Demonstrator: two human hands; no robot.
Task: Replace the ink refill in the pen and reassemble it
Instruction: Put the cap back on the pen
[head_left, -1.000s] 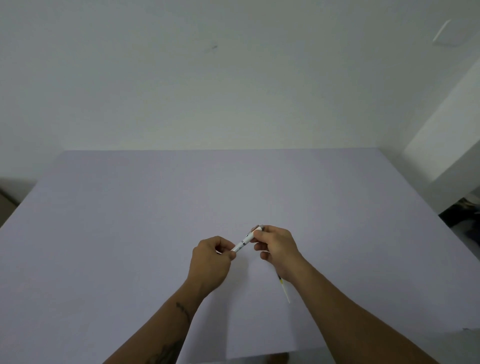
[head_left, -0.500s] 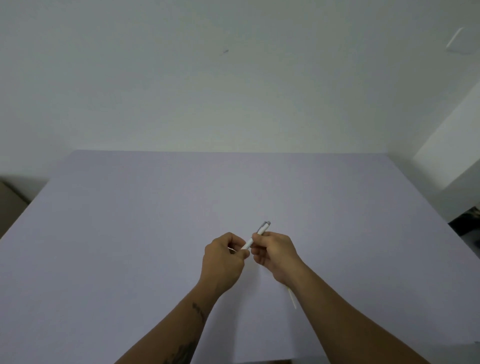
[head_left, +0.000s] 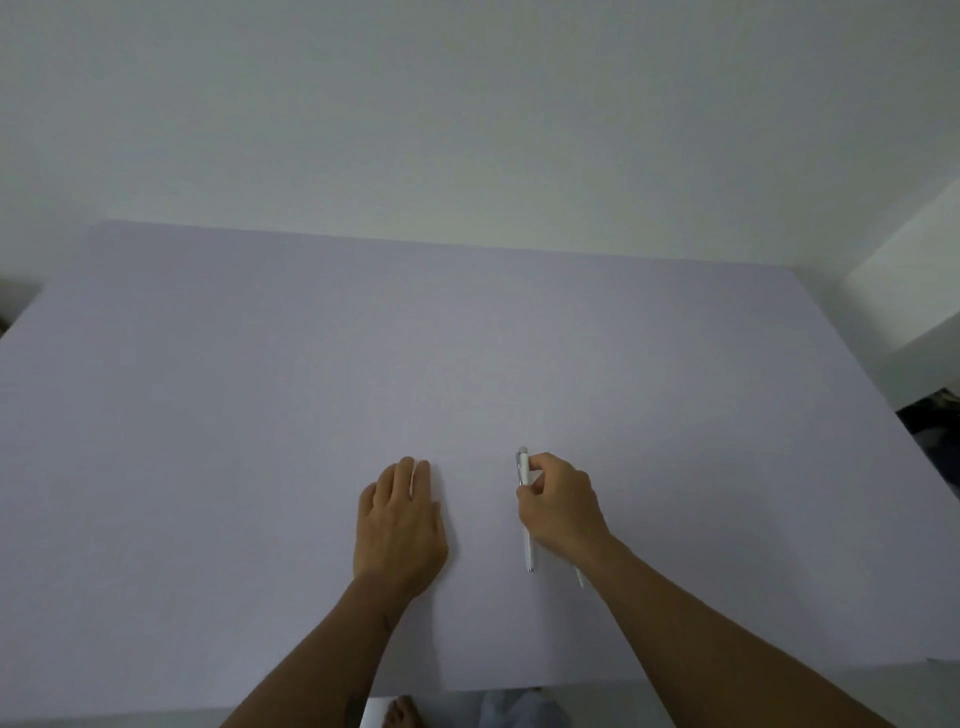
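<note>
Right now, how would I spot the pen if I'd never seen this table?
Find the big pale purple table, then the right hand near its front edge. The pen is the thin white stick in that hand, with a silvery top poking out; the other thin stick lies by the wrist.

The right hand (head_left: 558, 506) hides the middle of the pen (head_left: 524, 475) and most of a thin refill (head_left: 578, 578)

A single head-worn camera looks forward and down from above the bench's (head_left: 467, 338) near edge, facing the far wall at 12 o'clock; both forearms enter close from 6 o'clock.
</note>
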